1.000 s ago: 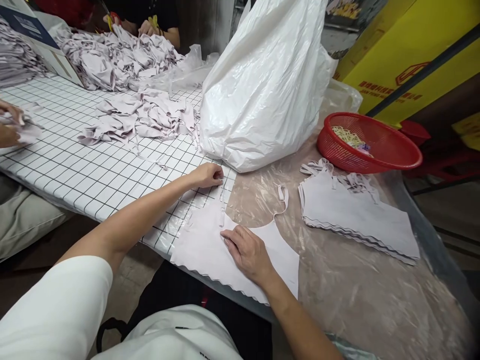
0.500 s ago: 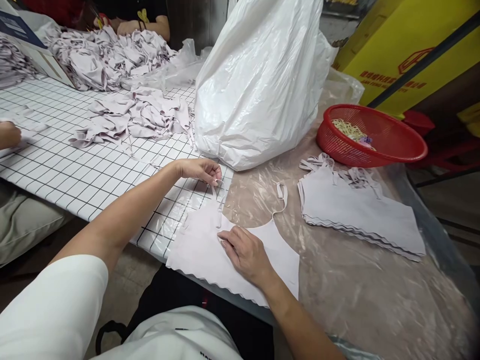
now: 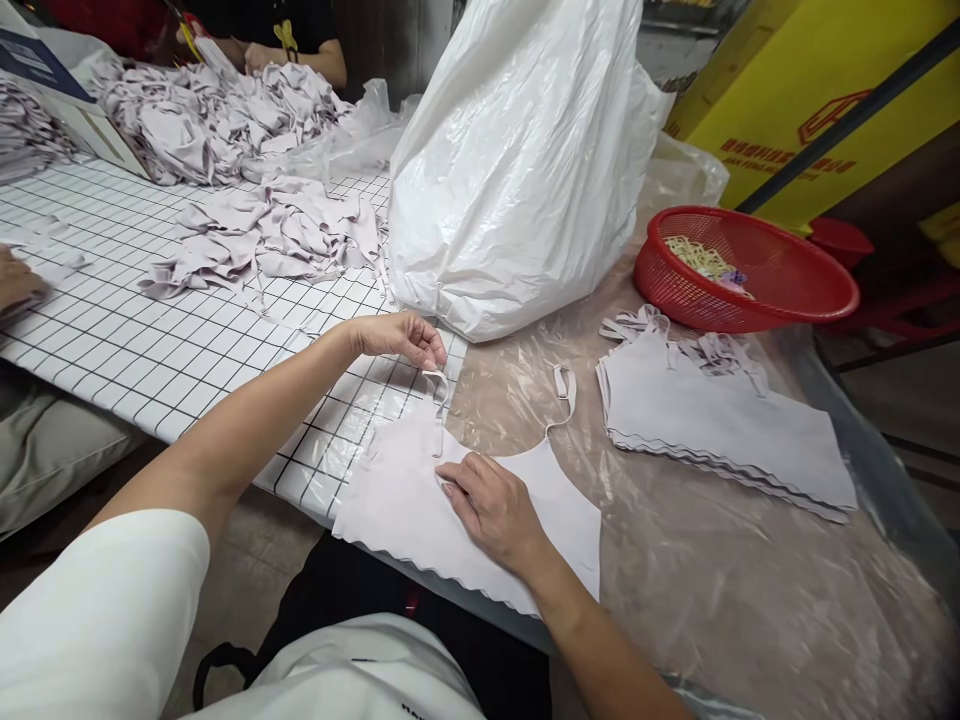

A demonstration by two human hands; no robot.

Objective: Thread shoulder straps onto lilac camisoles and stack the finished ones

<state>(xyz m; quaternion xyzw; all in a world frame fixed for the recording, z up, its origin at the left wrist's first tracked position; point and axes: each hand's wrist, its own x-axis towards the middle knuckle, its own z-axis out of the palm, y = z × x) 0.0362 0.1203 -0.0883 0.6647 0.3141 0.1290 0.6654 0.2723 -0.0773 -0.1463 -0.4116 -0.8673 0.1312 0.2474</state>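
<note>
A pale lilac camisole top (image 3: pixel 390 470) with a wavy lower hem lies spread at the table's near edge. Its left strap (image 3: pixel 439 400) stands folded over in a narrow loop, and the other strap (image 3: pixel 572 400) curls onto the plastic. My left hand (image 3: pixel 405 338) is just above the left strap's loop, fingers curled together, with a small gap showing between fingertips and strap. On the front of the camisole rests my right hand (image 3: pixel 487 505), palm down, fingers loosely bent and holding nothing visible. Its fingertips lie just below the strap's lower end.
Stacked camisoles (image 3: pixel 712 420) lie at right, below a red mesh basket (image 3: pixel 795 290) holding pale bands. A large white plastic bag (image 3: pixel 517 180) stands behind. Crumpled garments (image 3: pixel 270 235) cover part of the grid cloth (image 3: pixel 187 360). Another person's hand (image 3: pixel 19 280) is at far left.
My left fingers have come off the strap, which now bends over below them. My right hand stays in place. At the back, another person's hand with yellow-handled scissors has lifted a little.
</note>
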